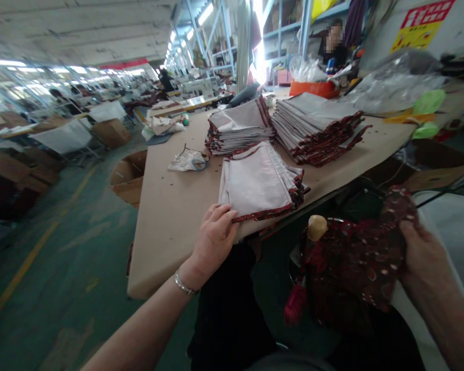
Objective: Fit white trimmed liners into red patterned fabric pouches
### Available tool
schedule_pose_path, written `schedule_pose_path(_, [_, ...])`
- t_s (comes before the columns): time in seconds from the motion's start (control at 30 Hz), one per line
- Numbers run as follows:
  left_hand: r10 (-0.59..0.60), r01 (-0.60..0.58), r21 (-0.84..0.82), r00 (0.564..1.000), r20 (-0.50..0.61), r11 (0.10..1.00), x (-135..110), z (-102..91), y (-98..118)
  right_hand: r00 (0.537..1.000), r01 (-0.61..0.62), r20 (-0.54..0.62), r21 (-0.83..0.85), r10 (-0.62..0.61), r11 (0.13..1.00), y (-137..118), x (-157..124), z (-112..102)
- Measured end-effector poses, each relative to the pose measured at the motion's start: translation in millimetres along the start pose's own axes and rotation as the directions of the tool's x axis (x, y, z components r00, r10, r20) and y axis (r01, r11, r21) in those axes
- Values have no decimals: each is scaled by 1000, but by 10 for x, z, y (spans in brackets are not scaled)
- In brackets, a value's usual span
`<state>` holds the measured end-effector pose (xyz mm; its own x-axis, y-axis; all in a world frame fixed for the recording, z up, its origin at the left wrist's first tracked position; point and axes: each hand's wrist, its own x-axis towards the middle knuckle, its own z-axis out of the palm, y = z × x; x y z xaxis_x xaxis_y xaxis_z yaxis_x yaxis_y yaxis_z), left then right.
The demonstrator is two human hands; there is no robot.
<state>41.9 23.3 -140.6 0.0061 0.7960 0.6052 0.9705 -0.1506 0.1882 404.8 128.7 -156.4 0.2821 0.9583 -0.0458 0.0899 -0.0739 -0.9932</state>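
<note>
My left hand (215, 233) is closed at the near left corner of a small stack of pale grey fabric pieces (257, 180) edged in dark red print. Its fingers press on the corner; whether they pinch one layer or several I cannot tell. Low on the right, my right hand (423, 252) grips a dark red patterned cloth item (355, 263) by its upper right side, off the table. A pinkish-red tassel (295, 305) hangs beside that cloth, and a rounded beige knob (317, 227) shows at its top left.
Two taller stacks of similar pieces, a left one (237, 126) and a right one (317, 126), stand behind. A crumpled white cloth (189, 161) lies on the brown-topped table (166, 226). Cardboard boxes flank it, one at left (129, 178). A person (332, 49) is at the back.
</note>
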Motion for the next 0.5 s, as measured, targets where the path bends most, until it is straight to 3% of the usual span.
schedule_pose_path(0.07, [0, -1, 49, 1000, 19, 999, 29, 12, 16, 997, -72, 22, 31, 71, 997, -215, 65, -28])
schedule_pose_path(0.17, [-10, 6, 112, 1000, 28, 994, 65, 15, 26, 977, -165, 144, 31, 159, 986, -488, 55, -86])
schedule_pose_path(0.27, [-11, 12, 89, 1000, -9, 996, 100, 11, 1, 969, -175, 190, 72, 158, 982, -579, -44, -131])
schedule_pose_path(0.33, [-20, 22, 47, 999, -48, 999, 132, 22, -33, 965, -164, 226, 127, 133, 978, -467, -75, -128])
schedule_pose_path(0.4, [-40, 40, -7, 996, -83, 999, 172, 43, -57, 951, -186, 274, 137, 143, 973, -185, -43, -109])
schedule_pose_path(0.5, [-106, 95, -90, 987, -120, 991, 231, 71, -35, 957, -137, 248, -74, 151, 988, 481, 95, -91])
